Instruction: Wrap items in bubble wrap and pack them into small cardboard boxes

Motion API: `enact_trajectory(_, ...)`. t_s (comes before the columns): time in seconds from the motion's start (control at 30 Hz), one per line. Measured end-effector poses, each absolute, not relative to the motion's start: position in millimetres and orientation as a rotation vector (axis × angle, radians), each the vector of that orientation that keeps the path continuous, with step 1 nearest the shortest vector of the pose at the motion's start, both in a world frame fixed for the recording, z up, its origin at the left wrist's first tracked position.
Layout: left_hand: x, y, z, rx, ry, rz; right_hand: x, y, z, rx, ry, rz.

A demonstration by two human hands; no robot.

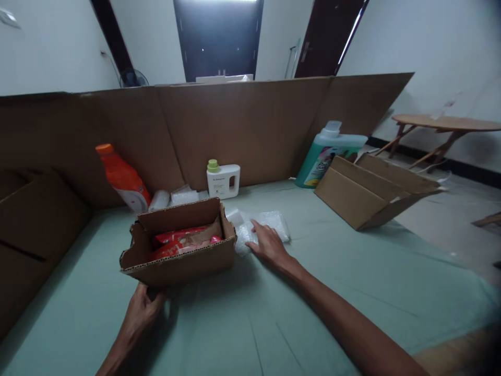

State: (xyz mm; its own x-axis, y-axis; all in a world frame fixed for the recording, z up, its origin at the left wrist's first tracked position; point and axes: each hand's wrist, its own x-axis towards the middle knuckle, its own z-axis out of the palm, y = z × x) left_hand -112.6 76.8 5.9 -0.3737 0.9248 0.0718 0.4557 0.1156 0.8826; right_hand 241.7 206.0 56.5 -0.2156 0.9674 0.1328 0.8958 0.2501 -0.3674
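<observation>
my left hand grips the near bottom edge of the open cardboard box, steadying it. my right hand lies flat on the bubble wrap just beside it, fingers seemingly spread, not yet closed; padding step, needing a pinch.

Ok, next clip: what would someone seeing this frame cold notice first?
Probably the open cardboard box at centre on the green table cover, with red packets inside; the left hand grips its near edge. Just right of it, the right hand rests on bubble wrap. An orange bottle leans against the cardboard wall behind.
</observation>
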Motion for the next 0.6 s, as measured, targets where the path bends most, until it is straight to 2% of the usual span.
enact_trajectory(0.27,-102.3,73.2,-4.3,1.180,1.840,1.385,220.9,251.6,67.1,-1.578,-2.281,0.262)
enact_trajectory(0.43,-104.4,69.0,-15.4,1.184,1.871,1.367,217.5,268.5,61.9,-1.585,-2.280,0.292)
enact_trajectory(0.6,-109.2,67.3,-20.2,1.176,1.878,1.393,203.3,291.3,96.1,-1.463,-2.165,0.224)
